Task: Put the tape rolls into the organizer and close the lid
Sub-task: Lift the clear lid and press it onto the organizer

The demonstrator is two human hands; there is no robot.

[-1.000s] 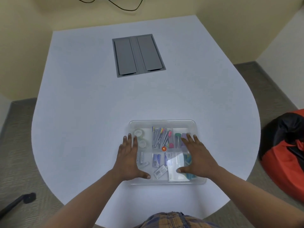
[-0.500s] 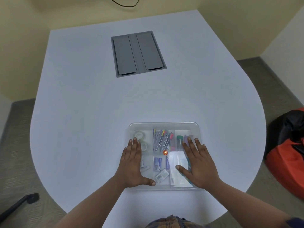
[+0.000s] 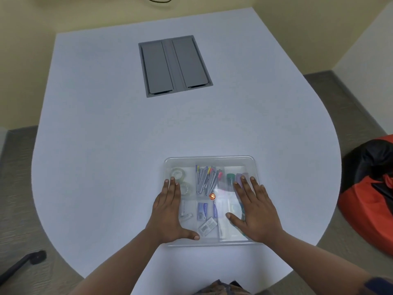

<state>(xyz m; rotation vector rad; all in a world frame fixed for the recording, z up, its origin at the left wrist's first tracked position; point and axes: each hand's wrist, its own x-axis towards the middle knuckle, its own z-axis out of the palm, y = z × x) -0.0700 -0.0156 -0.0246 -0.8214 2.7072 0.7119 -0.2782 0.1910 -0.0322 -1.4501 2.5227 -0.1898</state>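
A clear plastic organizer [image 3: 209,160] lies near the table's front edge with its clear lid down over it. Two clear tape rolls [image 3: 178,173] sit in its far left compartment, seen through the lid. Pens, small boxes and other stationery fill the other compartments. My left hand [image 3: 170,209] lies flat on the lid's left side, fingers spread. On the right side my right hand [image 3: 254,207] rests flat in the same way. Neither hand holds anything.
The white table [image 3: 106,145] has a grey cable hatch [image 3: 174,64] set into its far middle. A red and black beanbag [image 3: 370,196] lies on the floor to the right. A dark chair leg [image 3: 21,262] shows at the lower left.
Both hands stay flat on the lid, sliding slightly toward me. The view has tilted a little.
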